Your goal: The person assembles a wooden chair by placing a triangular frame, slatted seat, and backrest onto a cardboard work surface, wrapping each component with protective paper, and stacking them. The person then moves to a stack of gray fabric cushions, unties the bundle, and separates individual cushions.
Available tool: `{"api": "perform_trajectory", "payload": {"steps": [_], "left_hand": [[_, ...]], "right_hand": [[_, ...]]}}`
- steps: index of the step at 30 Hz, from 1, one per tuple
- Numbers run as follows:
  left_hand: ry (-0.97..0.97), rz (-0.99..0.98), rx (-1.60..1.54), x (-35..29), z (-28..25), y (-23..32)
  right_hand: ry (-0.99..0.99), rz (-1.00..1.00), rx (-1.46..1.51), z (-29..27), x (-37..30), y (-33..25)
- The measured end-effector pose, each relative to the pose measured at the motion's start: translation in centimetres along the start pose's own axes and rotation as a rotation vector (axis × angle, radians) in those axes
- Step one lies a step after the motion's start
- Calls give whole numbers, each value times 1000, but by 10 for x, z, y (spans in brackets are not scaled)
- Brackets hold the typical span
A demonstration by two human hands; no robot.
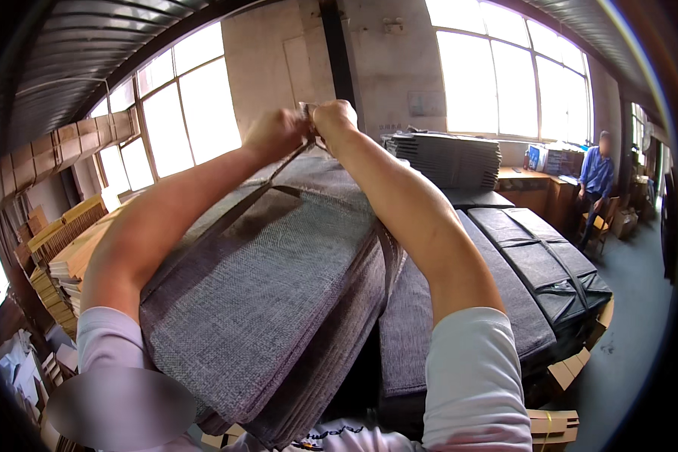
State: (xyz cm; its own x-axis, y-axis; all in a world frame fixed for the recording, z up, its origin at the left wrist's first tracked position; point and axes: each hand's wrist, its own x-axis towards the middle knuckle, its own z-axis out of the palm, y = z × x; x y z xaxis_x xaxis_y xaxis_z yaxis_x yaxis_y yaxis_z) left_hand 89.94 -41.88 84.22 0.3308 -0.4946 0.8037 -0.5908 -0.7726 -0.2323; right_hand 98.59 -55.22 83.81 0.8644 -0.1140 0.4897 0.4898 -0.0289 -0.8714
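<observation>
Both arms reach forward over a bundle of grey woven fabric-covered panels point(256, 279), stacked flat and leaning toward me. A dark strip of fabric point(290, 162) runs across the bundle's top and rises to my hands, and another length point(389, 260) passes down its right side. My left hand point(273, 129), slightly smeared by motion, is closed on the strip at the bundle's far end. Beside it, nearly touching, my right hand point(334, 116) is closed on the strip too. A short piece of it shows between the hands; the exact finger grip is hidden.
To the right lie more grey panels point(459, 301) and a tied black bundle point(542, 256). A dark stack point(448, 160) stands behind. Cardboard pieces point(79, 252) are piled at left. A person in blue point(597, 173) is at the far right, near a wooden desk point(526, 181).
</observation>
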Motion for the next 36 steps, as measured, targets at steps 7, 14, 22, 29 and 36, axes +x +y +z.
{"api": "perform_trajectory", "payload": {"steps": [7, 14, 22, 29, 36], "left_hand": [[245, -745, -687, 37, -81, 27], [-844, -703, -287, 10, -54, 66], [22, -533, -694, 46, -148, 9], [-880, -496, -119, -50, -164, 78], [-285, -628, -552, -79, -203, 104]], "right_hand": [[-4, -131, 132, 5, -28, -2], [218, -256, 926, -40, -21, -26], [-245, -115, -356, -47, -77, -53], [-692, -504, -826, -72, -186, -70], [-572, -321, -436, -70, -187, -63]]}}
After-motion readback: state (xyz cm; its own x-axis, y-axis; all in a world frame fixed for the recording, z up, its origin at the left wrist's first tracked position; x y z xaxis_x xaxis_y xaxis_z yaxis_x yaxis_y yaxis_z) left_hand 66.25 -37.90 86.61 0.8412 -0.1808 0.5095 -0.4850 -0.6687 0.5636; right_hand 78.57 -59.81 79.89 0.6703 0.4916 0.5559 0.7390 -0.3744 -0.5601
